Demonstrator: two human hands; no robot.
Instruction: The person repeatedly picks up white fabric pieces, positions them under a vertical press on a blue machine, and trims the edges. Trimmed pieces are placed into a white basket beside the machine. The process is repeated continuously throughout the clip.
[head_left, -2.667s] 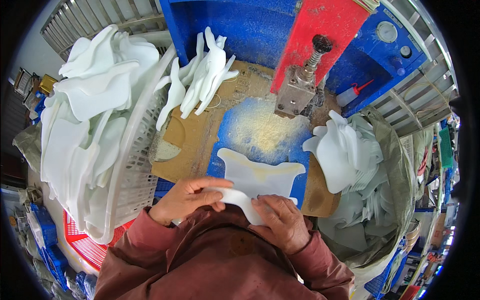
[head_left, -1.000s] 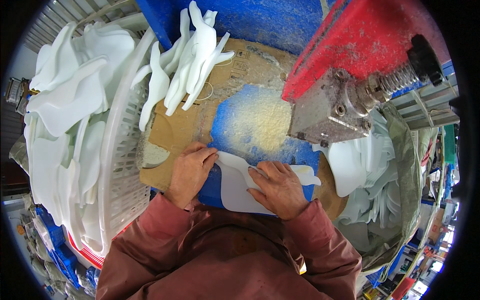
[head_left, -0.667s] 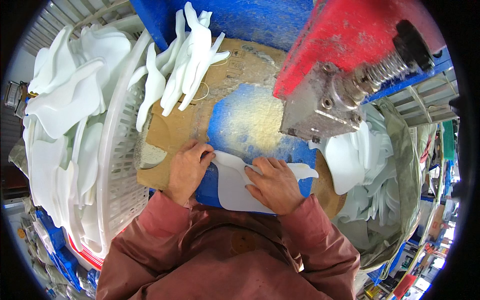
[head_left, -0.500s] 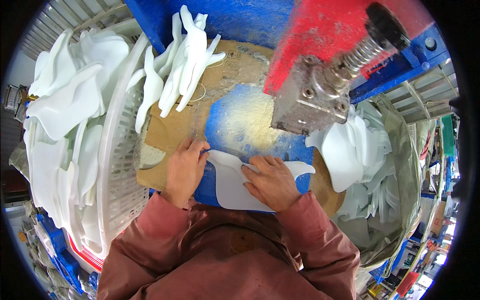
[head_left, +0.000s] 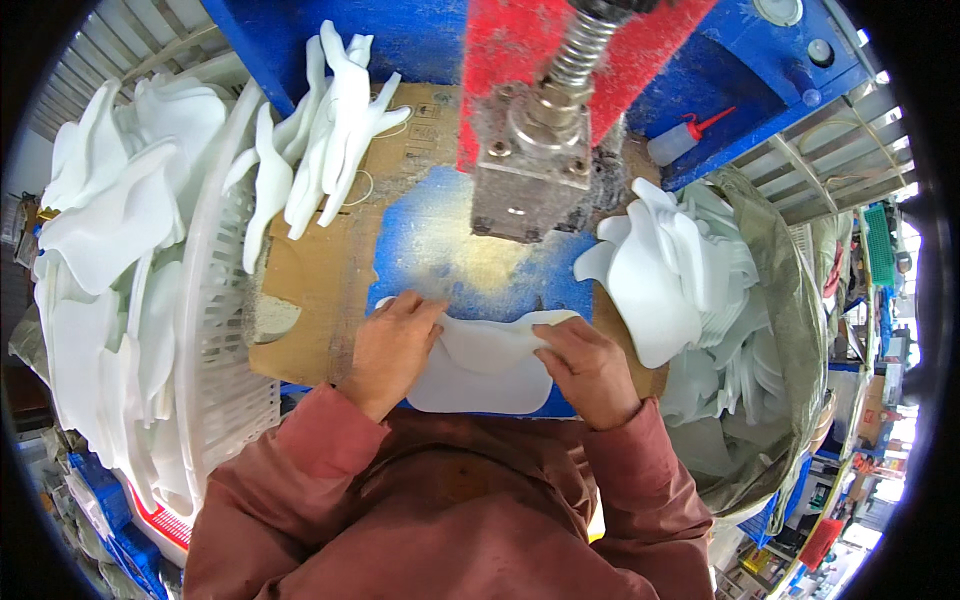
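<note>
A soft white foam-like piece (head_left: 482, 388) with a curved outline lies on the near part of the blue plate (head_left: 400, 240). Along its far side a narrow white flap (head_left: 490, 345) is raised or folded; whether this is a second piece I cannot tell. My left hand (head_left: 395, 345) is closed at the flap's left end, fingers bent over it. At the right end, my right hand (head_left: 585, 365) pinches the edge between thumb and fingers. Just beyond both hands, a metal machine head (head_left: 530, 170) with a spring hangs from a red arm (head_left: 490, 40) over the pale, dusty plate middle.
White shaped pieces (head_left: 335, 130) stand bunched on the brown board (head_left: 320, 290) at far left. A white basket (head_left: 220, 330) of similar pieces is at left. Stacked pieces (head_left: 660, 270) lie at right beside an open grey-green sack (head_left: 790, 350). A red-tipped bottle (head_left: 675, 142) lies behind.
The red arm and machine head have swung left over the plate. My right hand has gone from lying flat on the white piece to pinching its far right edge, and the flap now shows.
</note>
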